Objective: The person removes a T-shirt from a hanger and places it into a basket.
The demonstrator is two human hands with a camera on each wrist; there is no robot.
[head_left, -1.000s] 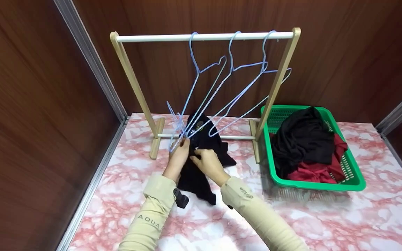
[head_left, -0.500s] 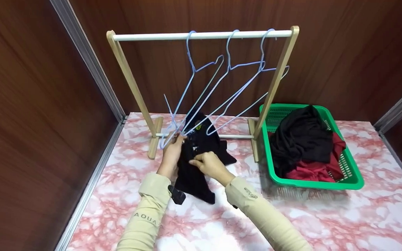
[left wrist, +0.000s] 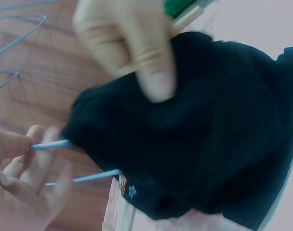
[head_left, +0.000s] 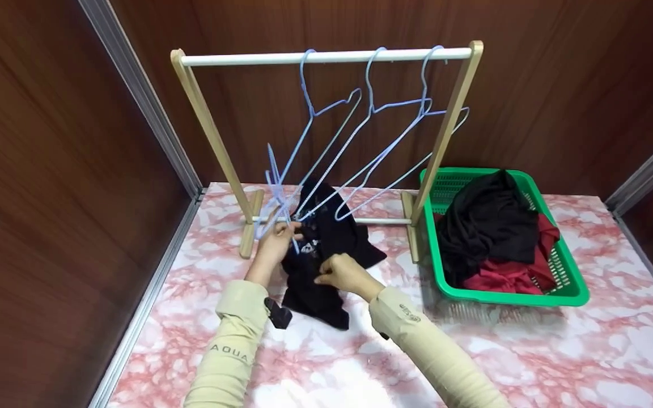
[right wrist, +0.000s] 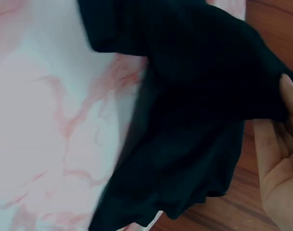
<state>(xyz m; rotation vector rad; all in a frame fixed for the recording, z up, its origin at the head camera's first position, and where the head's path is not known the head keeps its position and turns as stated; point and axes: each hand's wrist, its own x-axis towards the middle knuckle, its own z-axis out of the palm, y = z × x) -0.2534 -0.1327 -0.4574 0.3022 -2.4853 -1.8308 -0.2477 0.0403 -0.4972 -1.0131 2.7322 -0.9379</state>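
My left hand (head_left: pixel 273 245) pinches a blue wire hanger (left wrist: pixel 51 144) at the left of a black garment (head_left: pixel 340 232). In the left wrist view one end of the hanger passes in under the cloth, where it is hidden. Beside that, a second stretch of blue wire meets the garment near a small star print (left wrist: pixel 132 191). My right hand (head_left: pixel 344 274) pinches the garment's edge between thumb and fingers, and in the right wrist view the dark cloth hangs from this grip. Small light prints show on the garment's front in the head view.
A wooden rack with a white bar (head_left: pixel 236 59) stands behind the hands, and 3 blue hangers (head_left: pixel 380 110) hang from it. To its right, a green basket (head_left: pixel 516 298) holds black and red clothes (head_left: pixel 488 226). Brown panels surround the pink marbled table (head_left: pixel 530 357).
My left hand has moved left and slightly down, and the hanger in it has turned. My right hand has slid down and right along the garment, pulling at its edge.
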